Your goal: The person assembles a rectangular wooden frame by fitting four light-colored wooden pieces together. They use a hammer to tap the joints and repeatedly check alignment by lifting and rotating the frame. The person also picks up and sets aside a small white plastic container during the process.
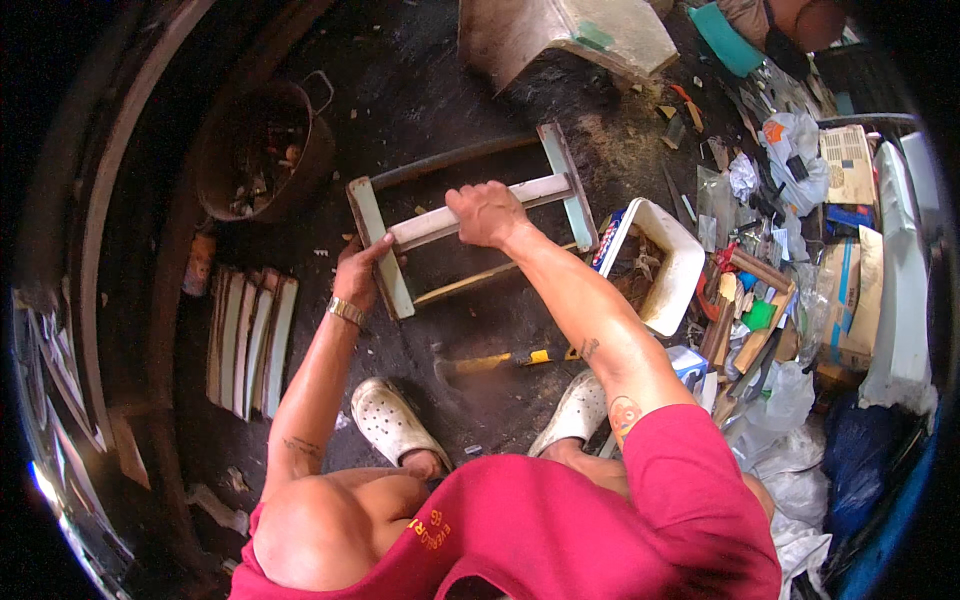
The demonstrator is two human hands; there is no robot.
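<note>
A small wooden frame (pixel 548 190) is held in front of me, over the dark floor. It has two pale blue-green end pieces joined by long rails. My right hand (pixel 487 213) makes a fist around the whitish middle rail, near its centre. My left hand (pixel 358 272) grips the left end piece, with the thumb on top where the middle rail meets it; its other fingers are mostly hidden. Beneath the frame, between it and my white clogs (pixel 395 420), lies a long yellow-and-black tool (pixel 500 362), partly blurred.
Several pale wooden slats (pixel 255 340) stand side by side at left, below a big round pot (pixel 262 150) holding scraps. A white bucket (pixel 685 265) sits right of the frame. Tools, bags and cardboard (pixel 848 300) crowd the right side. A pale box-like piece (pixel 570 40) lies far ahead.
</note>
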